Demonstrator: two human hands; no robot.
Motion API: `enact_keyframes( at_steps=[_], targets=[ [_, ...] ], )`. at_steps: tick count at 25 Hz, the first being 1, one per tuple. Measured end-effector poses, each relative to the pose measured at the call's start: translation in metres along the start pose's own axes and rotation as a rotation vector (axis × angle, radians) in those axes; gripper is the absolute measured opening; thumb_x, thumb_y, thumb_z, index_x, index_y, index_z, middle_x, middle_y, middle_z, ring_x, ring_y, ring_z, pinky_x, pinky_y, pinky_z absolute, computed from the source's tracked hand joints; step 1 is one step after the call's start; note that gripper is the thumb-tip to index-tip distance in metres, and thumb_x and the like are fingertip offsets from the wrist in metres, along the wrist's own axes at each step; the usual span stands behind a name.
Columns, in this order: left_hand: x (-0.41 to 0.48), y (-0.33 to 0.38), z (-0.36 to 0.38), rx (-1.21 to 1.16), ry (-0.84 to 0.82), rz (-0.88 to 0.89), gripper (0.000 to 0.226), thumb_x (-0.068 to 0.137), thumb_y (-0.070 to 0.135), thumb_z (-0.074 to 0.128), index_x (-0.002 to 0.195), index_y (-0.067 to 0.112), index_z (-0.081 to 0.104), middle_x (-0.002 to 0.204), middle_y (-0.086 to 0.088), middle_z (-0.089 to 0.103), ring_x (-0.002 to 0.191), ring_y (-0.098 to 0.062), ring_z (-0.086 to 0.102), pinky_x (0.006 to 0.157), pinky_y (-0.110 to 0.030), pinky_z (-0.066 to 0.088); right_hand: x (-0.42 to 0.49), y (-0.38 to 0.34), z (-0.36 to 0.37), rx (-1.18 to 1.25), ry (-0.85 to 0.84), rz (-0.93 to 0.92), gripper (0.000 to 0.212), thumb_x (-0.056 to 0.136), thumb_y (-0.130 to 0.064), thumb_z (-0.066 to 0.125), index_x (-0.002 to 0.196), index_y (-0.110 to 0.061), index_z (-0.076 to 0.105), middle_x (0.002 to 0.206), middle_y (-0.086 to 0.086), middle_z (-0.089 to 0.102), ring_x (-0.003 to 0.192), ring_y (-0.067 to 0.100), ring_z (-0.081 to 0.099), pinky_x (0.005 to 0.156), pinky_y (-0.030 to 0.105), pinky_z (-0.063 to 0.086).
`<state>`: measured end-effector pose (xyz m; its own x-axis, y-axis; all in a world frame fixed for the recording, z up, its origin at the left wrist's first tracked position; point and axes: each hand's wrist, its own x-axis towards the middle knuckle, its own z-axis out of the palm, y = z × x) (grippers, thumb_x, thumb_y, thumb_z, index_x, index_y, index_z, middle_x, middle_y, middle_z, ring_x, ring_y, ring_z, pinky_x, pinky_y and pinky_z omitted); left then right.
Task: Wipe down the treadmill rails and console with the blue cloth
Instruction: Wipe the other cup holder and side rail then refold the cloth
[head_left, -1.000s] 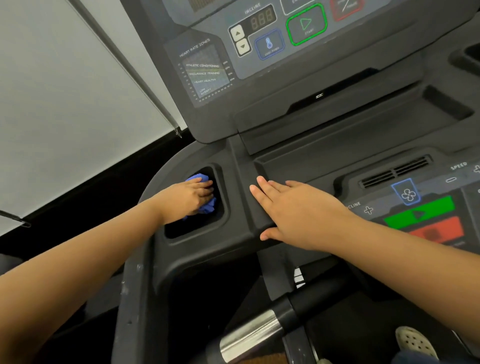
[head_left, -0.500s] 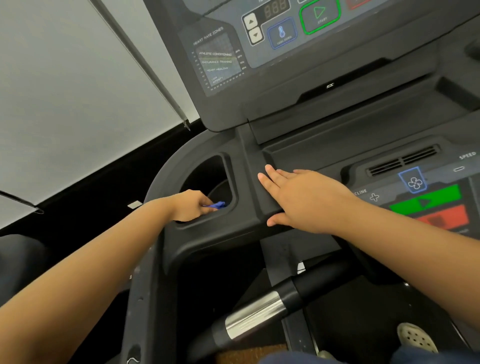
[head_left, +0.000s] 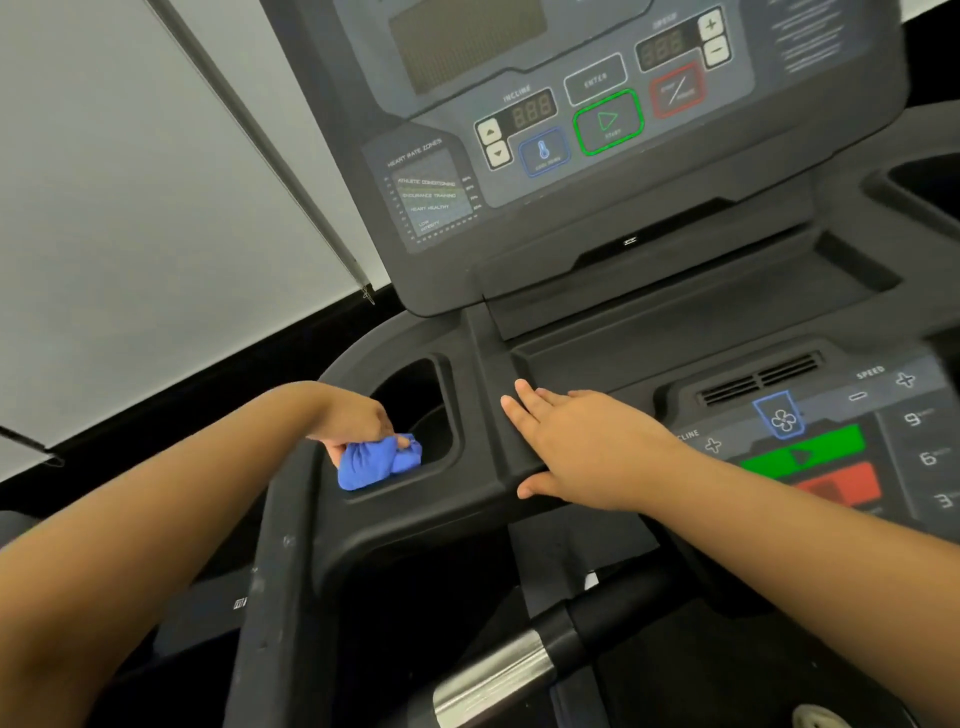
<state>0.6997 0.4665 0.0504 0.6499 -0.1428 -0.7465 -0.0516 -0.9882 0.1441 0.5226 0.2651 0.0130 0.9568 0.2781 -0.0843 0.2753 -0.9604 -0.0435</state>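
My left hand (head_left: 358, 423) grips the bunched blue cloth (head_left: 371, 462) and presses it on the near left rim of the left cup-holder recess (head_left: 421, 400) in the dark treadmill console (head_left: 649, 291). My right hand (head_left: 582, 447) lies flat, palm down and fingers apart, on the ridge of the console between the recess and the lower button panel (head_left: 810, 452). The left side rail (head_left: 270, 597) runs down from the console under my left forearm.
The upper display panel (head_left: 571, 114) with a green start button rises behind the hands. A black and chrome pulse handlebar (head_left: 519, 660) crosses below the console. A white wall (head_left: 130, 208) is to the left. A shoe tip (head_left: 821, 719) shows at bottom right.
My left hand has drawn the cloth out of the back of the cup-holder recess to its near left rim, and more of the cloth shows. My right hand stays flat in the same spot.
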Motion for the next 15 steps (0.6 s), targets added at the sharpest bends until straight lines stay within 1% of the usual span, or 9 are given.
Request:
enact_keyframes(
  at_steps=[2, 4, 6, 8, 9, 11, 12, 13, 15],
  targets=[
    [-0.021, -0.007, -0.012, -0.125, -0.068, 0.045, 0.012, 0.094, 0.02, 0.057, 0.085, 0.012, 0.06, 0.08, -0.004, 0.059, 0.07, -0.017, 0.055, 0.059, -0.022, 0.052, 0.0, -0.001, 0.0, 0.004, 0.002, -0.001, 0.087, 0.093, -0.061, 0.033, 0.15, -0.009, -0.006, 0.158, 0.014, -0.005, 0.146, 0.024, 0.014, 0.115, 0.041, 0.027],
    [-0.043, -0.015, -0.021, 0.105, -0.128, 0.171, 0.022, 0.097, 0.027, 0.052, 0.086, 0.014, 0.065, 0.078, -0.001, 0.06, 0.071, -0.013, 0.055, 0.061, -0.018, 0.05, 0.001, -0.001, 0.001, 0.003, 0.0, 0.004, 0.087, 0.093, -0.061, 0.033, 0.15, -0.01, -0.007, 0.159, 0.013, -0.005, 0.146, 0.023, 0.014, 0.116, 0.039, 0.025],
    [-0.064, -0.029, -0.014, 0.442, 0.064, 0.334, 0.029, 0.095, 0.04, 0.05, 0.076, 0.021, 0.061, 0.068, 0.007, 0.057, 0.064, -0.007, 0.051, 0.061, -0.013, 0.042, 0.0, -0.002, 0.001, 0.006, -0.019, 0.012, 0.087, 0.092, -0.062, 0.032, 0.15, -0.011, -0.009, 0.159, 0.012, -0.007, 0.147, 0.022, 0.013, 0.117, 0.038, 0.023],
    [-0.08, -0.054, 0.003, 0.649, 0.159, 0.387, 0.032, 0.095, 0.046, 0.045, 0.083, 0.02, 0.059, 0.071, 0.007, 0.057, 0.062, -0.006, 0.047, 0.06, -0.013, 0.036, 0.001, -0.002, 0.0, 0.001, -0.033, 0.017, 0.087, 0.092, -0.063, 0.031, 0.15, -0.011, -0.01, 0.158, 0.012, -0.008, 0.147, 0.021, 0.011, 0.118, 0.037, 0.021],
    [-0.088, -0.068, 0.016, 0.728, 0.171, 0.394, 0.038, 0.095, 0.051, 0.038, 0.093, 0.02, 0.06, 0.082, 0.007, 0.062, 0.064, -0.005, 0.047, 0.062, -0.013, 0.035, 0.001, -0.002, 0.0, -0.004, -0.032, 0.019, 0.087, 0.092, -0.063, 0.031, 0.15, -0.011, -0.01, 0.158, 0.012, -0.008, 0.147, 0.021, 0.011, 0.118, 0.037, 0.021],
    [-0.1, -0.093, 0.041, 0.784, 0.308, 0.447, 0.06, 0.09, 0.061, 0.023, 0.115, 0.021, 0.06, 0.114, 0.004, 0.065, 0.078, -0.001, 0.059, 0.071, -0.014, 0.042, 0.0, -0.003, 0.0, -0.013, -0.025, 0.019, 0.087, 0.092, -0.064, 0.03, 0.15, -0.011, -0.01, 0.158, 0.012, -0.007, 0.147, 0.02, 0.011, 0.118, 0.036, 0.021],
    [-0.1, -0.104, 0.05, 0.806, 0.398, 0.475, 0.061, 0.088, 0.055, 0.024, 0.118, 0.017, 0.062, 0.121, 0.001, 0.065, 0.087, -0.006, 0.066, 0.074, -0.017, 0.049, 0.0, -0.003, -0.001, -0.013, -0.023, 0.021, 0.087, 0.092, -0.064, 0.029, 0.15, -0.011, -0.01, 0.158, 0.012, -0.007, 0.147, 0.02, 0.011, 0.118, 0.035, 0.021],
    [-0.099, -0.114, 0.057, 0.776, 0.548, 0.5, 0.055, 0.084, 0.042, 0.032, 0.114, 0.01, 0.065, 0.116, -0.006, 0.068, 0.091, -0.014, 0.07, 0.072, -0.019, 0.052, 0.0, -0.004, -0.001, -0.019, -0.024, 0.021, 0.087, 0.092, -0.064, 0.028, 0.15, -0.011, -0.01, 0.158, 0.012, -0.008, 0.147, 0.02, 0.011, 0.118, 0.035, 0.02],
    [-0.089, -0.124, 0.066, 0.599, 0.823, 0.409, 0.038, 0.081, 0.024, 0.057, 0.108, -0.001, 0.065, 0.104, -0.017, 0.071, 0.092, -0.024, 0.068, 0.067, -0.022, 0.051, 0.0, -0.005, -0.002, -0.036, -0.038, 0.021, 0.087, 0.093, -0.064, 0.027, 0.149, -0.011, -0.012, 0.158, 0.012, -0.009, 0.147, 0.02, 0.01, 0.118, 0.035, 0.02]
  ],
)
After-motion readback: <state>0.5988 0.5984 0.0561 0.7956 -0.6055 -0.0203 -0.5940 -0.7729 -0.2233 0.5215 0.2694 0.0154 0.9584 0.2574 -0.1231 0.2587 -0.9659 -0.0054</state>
